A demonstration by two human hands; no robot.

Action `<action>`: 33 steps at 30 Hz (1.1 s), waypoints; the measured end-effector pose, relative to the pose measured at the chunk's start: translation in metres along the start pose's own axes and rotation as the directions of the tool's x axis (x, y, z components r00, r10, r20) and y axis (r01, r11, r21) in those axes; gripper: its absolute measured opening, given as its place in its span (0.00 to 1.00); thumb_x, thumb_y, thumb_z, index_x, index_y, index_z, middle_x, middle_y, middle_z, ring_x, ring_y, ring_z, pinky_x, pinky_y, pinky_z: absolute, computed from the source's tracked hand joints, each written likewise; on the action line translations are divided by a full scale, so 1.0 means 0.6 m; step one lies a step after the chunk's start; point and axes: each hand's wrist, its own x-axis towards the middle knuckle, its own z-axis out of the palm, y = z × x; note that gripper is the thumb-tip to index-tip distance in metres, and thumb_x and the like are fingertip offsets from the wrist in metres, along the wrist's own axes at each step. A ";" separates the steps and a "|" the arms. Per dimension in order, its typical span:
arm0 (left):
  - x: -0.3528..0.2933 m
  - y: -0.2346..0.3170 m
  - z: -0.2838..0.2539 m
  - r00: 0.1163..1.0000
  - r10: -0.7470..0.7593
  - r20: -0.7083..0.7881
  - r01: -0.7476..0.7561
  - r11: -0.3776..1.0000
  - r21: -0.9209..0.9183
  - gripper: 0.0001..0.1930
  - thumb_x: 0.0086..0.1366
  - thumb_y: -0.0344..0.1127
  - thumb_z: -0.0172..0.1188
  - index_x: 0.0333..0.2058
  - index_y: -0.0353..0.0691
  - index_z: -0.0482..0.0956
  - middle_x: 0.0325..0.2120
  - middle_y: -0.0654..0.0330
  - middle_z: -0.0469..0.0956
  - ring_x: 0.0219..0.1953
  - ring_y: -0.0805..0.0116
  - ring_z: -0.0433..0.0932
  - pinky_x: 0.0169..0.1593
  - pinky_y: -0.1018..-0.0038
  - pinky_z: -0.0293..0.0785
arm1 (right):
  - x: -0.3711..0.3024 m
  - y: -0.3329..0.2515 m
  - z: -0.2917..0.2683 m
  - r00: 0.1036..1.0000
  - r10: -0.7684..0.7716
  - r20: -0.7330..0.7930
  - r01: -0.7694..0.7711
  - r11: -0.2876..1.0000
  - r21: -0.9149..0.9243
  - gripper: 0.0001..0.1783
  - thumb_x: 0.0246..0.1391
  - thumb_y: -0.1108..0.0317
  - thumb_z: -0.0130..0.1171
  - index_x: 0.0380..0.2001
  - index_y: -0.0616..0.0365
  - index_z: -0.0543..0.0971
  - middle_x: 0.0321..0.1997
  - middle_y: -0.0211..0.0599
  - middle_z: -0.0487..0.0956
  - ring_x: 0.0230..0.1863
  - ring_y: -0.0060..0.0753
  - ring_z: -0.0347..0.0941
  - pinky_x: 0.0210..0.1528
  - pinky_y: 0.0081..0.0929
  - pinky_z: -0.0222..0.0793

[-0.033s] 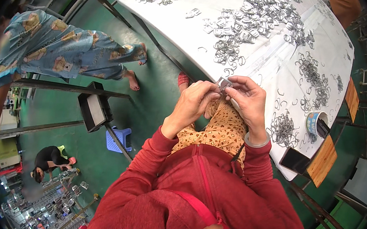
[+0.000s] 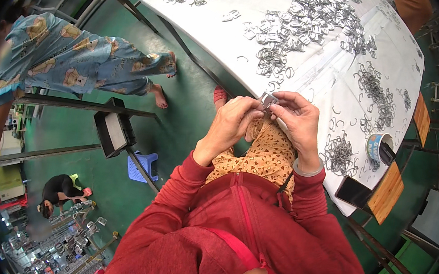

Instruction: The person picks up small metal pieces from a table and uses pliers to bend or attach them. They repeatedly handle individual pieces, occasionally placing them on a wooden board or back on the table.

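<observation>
Because it's small, metal piece [image 2: 268, 99]: held up before the body, probably for close view
Left hand [image 2: 230, 120]: fingers clamped on its near side
Right hand [image 2: 301, 125]: fingers pinching it, likely steadying
Tabletop [image 2: 224, 41]: wire hooks [image 2: 339, 155] heaped nearby

Over there a buckle [image 2: 268, 99] sits between the left hand [image 2: 230, 122] and right hand [image 2: 300, 121] by the table [image 2: 214, 35], with a buckle heap [image 2: 307, 20] beyond on top, wire hooks [image 2: 339, 155] then a tub [image 2: 373, 147] rightward, and a stool [image 2: 147, 162] leftward.
</observation>
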 end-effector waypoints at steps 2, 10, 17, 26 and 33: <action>-0.001 -0.002 0.000 1.000 -0.011 0.010 0.010 1.000 0.022 0.07 0.55 0.27 0.59 0.34 0.36 0.74 0.27 0.56 0.75 0.31 0.59 0.73 0.35 0.69 0.69 | -0.001 0.001 0.001 0.999 -0.025 -0.030 0.026 0.999 0.031 0.12 0.47 0.80 0.60 0.38 0.67 0.77 0.29 0.37 0.80 0.25 0.19 0.74 0.25 0.14 0.71; 0.015 -0.051 -0.006 0.941 -0.206 -0.268 0.135 0.956 -0.262 0.17 0.54 0.29 0.63 0.43 0.35 0.74 0.36 0.58 0.79 0.35 0.68 0.77 0.39 0.75 0.72 | -0.009 -0.010 0.000 0.999 0.010 -0.035 -0.008 0.999 0.047 0.09 0.45 0.81 0.62 0.33 0.66 0.80 0.25 0.35 0.79 0.24 0.20 0.75 0.22 0.14 0.70; 0.215 -0.145 0.037 0.996 0.089 -0.020 -0.081 0.962 0.259 0.06 0.55 0.35 0.60 0.29 0.42 0.81 0.24 0.58 0.75 0.30 0.59 0.74 0.35 0.67 0.70 | -0.017 -0.011 -0.008 0.997 0.060 0.043 -0.060 0.998 0.003 0.10 0.43 0.83 0.62 0.32 0.67 0.80 0.28 0.33 0.79 0.27 0.19 0.75 0.30 0.13 0.71; 0.288 -0.173 0.104 0.986 0.039 0.163 -0.129 0.801 0.585 0.06 0.50 0.23 0.51 0.29 0.34 0.73 0.28 0.49 0.73 0.36 0.50 0.73 0.36 0.61 0.71 | -0.023 -0.015 0.003 0.997 0.050 0.054 -0.050 0.999 0.001 0.10 0.42 0.83 0.62 0.33 0.68 0.80 0.30 0.34 0.79 0.28 0.20 0.75 0.32 0.14 0.72; 0.215 -0.155 0.050 0.986 0.067 -0.150 -0.034 0.977 0.212 0.05 0.59 0.24 0.51 0.34 0.30 0.72 0.29 0.47 0.74 0.31 0.55 0.77 0.35 0.67 0.71 | -0.039 -0.035 0.032 0.997 0.081 0.015 -0.082 0.994 0.072 0.09 0.44 0.83 0.60 0.33 0.69 0.79 0.27 0.37 0.79 0.27 0.23 0.76 0.32 0.18 0.71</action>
